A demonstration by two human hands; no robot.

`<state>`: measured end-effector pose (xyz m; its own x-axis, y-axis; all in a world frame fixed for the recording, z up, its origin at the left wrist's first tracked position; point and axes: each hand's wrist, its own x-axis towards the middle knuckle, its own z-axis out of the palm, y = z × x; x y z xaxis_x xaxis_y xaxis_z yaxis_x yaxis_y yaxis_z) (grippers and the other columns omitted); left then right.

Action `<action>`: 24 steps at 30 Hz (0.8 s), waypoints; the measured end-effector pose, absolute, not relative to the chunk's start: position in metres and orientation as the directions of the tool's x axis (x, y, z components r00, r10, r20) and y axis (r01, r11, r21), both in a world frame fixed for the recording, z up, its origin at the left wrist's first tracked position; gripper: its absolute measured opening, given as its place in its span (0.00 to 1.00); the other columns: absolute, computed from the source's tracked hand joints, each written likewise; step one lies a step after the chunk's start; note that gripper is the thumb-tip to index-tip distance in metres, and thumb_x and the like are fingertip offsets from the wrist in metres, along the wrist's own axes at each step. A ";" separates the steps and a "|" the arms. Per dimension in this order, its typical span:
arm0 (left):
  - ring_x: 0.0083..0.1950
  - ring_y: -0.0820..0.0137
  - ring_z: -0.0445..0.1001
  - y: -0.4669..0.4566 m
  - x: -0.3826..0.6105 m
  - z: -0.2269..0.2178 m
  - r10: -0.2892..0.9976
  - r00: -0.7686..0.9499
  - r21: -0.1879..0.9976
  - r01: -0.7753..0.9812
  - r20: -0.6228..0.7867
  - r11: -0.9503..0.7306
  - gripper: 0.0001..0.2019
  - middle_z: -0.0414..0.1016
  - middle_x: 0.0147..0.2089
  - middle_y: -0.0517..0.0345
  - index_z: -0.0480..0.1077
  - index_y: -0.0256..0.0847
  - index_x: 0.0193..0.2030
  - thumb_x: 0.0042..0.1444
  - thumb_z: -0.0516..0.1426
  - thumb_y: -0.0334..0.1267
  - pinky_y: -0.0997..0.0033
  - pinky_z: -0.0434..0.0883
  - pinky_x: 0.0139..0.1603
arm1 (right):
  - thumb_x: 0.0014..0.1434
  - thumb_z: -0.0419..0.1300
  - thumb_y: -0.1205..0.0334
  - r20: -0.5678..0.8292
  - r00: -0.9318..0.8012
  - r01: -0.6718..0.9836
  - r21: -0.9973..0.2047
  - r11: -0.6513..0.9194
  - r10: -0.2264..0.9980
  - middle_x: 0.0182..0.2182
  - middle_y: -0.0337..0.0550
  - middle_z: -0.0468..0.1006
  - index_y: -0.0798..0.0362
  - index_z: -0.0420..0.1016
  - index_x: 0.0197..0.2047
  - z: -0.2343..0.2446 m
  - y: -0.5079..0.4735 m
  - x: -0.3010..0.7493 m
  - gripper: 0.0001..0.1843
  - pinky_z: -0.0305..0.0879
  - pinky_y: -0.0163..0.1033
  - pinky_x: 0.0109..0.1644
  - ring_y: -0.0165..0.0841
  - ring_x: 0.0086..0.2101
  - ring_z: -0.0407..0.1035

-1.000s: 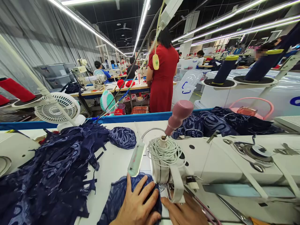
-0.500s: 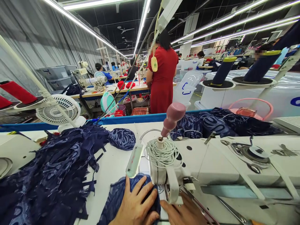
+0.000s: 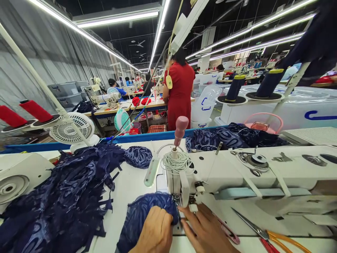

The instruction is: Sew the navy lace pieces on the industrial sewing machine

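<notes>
A navy patterned, sheer fabric piece [image 3: 139, 214] lies on the bed of the white sewing machine [image 3: 218, 158], its upper right edge beside the needle area. My left hand [image 3: 155, 230] rests on this piece with its fingers curled down, gripping the cloth left of the presser foot. My right hand [image 3: 202, 226] lies on the machine bed to the right of the fabric, fingers stretched out and fingertips close to the foot. Part of it is hidden behind the machine head. A pink-handled tool [image 3: 180, 130] stands upright in a coil of pale cord [image 3: 176, 162] on the head.
Navy fabric strips [image 3: 71, 189] are heaped at left, near a small lace piece [image 3: 138, 157]. Orange-handled scissors [image 3: 265, 233] lie at lower right. A clear lamp-like attachment [image 3: 152, 172] stands left of the needle. Behind are a white fan [image 3: 72, 128] and a person in red [image 3: 180, 91].
My left hand has gone from flat, spread fingers to curled fingers on the fabric. My right hand's fingers show more beside the foot. The view has shifted, bringing the scissors fully in.
</notes>
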<state>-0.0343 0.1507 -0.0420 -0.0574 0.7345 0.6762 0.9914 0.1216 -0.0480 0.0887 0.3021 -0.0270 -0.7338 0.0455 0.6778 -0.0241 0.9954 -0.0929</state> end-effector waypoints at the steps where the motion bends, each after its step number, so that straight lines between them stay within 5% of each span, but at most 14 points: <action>1: 0.27 0.68 0.65 0.150 -0.035 -0.040 0.737 -0.045 -0.049 0.993 0.674 0.105 0.11 0.65 0.26 0.58 0.63 0.40 0.33 0.55 0.47 0.20 0.66 0.63 0.30 | 0.64 0.50 0.72 0.672 -0.741 -0.026 -0.039 0.999 0.007 0.40 0.46 0.79 0.52 0.72 0.51 -0.029 0.301 0.087 0.16 0.65 0.44 0.46 0.37 0.36 0.73; 6: 0.32 0.65 0.70 0.146 -0.037 -0.027 0.748 -0.034 -0.022 0.998 0.662 0.064 0.09 0.71 0.32 0.54 0.64 0.40 0.35 0.61 0.45 0.27 0.63 0.66 0.34 | 0.59 0.46 0.82 0.612 -0.784 -0.142 -0.011 0.990 -0.105 0.31 0.38 0.76 0.51 0.70 0.41 -0.033 0.298 0.079 0.19 0.60 0.39 0.38 0.32 0.27 0.69; 8: 0.43 0.63 0.74 0.146 -0.040 -0.023 0.747 -0.002 -0.010 1.000 0.664 0.011 0.15 0.76 0.41 0.49 0.67 0.36 0.43 0.69 0.43 0.40 0.57 0.68 0.50 | 0.59 0.47 0.80 0.590 -0.798 -0.179 -0.042 0.983 -0.120 0.29 0.37 0.74 0.51 0.69 0.36 -0.033 0.299 0.079 0.16 0.60 0.37 0.36 0.32 0.27 0.68; 11: 0.50 0.66 0.74 0.145 -0.048 -0.025 0.780 0.080 -0.070 0.996 0.620 -0.047 0.30 0.80 0.46 0.53 0.68 0.32 0.54 0.70 0.39 0.56 0.53 0.42 0.74 | 0.59 0.48 0.79 0.566 -0.817 -0.202 -0.094 0.975 -0.115 0.28 0.37 0.72 0.51 0.67 0.33 -0.032 0.301 0.084 0.14 0.59 0.36 0.34 0.32 0.27 0.67; 14: 0.50 0.67 0.75 0.144 -0.055 -0.029 0.792 0.081 -0.081 0.996 0.605 -0.040 0.32 0.81 0.46 0.55 0.69 0.35 0.54 0.69 0.36 0.58 0.45 0.27 0.75 | 0.62 0.48 0.77 0.541 -0.835 -0.210 -0.148 0.966 -0.099 0.28 0.37 0.73 0.51 0.69 0.35 -0.032 0.302 0.089 0.14 0.60 0.36 0.35 0.31 0.27 0.67; 19: 0.54 0.64 0.74 0.143 -0.060 -0.026 0.820 0.116 -0.121 0.991 0.560 -0.057 0.23 0.80 0.48 0.55 0.73 0.39 0.51 0.71 0.43 0.51 0.40 0.22 0.72 | 0.62 0.48 0.76 0.659 -0.752 -0.159 -0.195 0.968 0.009 0.33 0.39 0.78 0.49 0.72 0.45 -0.032 0.301 0.091 0.17 0.65 0.38 0.45 0.33 0.31 0.73; 24: 0.51 0.64 0.76 0.141 -0.063 -0.021 0.819 0.144 -0.171 0.984 0.555 -0.057 0.17 0.81 0.46 0.55 0.75 0.39 0.50 0.68 0.50 0.46 0.35 0.23 0.72 | 0.58 0.50 0.76 0.663 -0.748 -0.120 -0.189 0.975 0.037 0.32 0.36 0.80 0.47 0.72 0.44 -0.034 0.299 0.091 0.18 0.65 0.40 0.50 0.32 0.32 0.75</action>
<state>-0.0631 0.1414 -0.0213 0.1444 0.8191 0.5552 0.9836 -0.0574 -0.1711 0.0909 0.2995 -0.0336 -0.7477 0.0367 0.6630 -0.1195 0.9747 -0.1888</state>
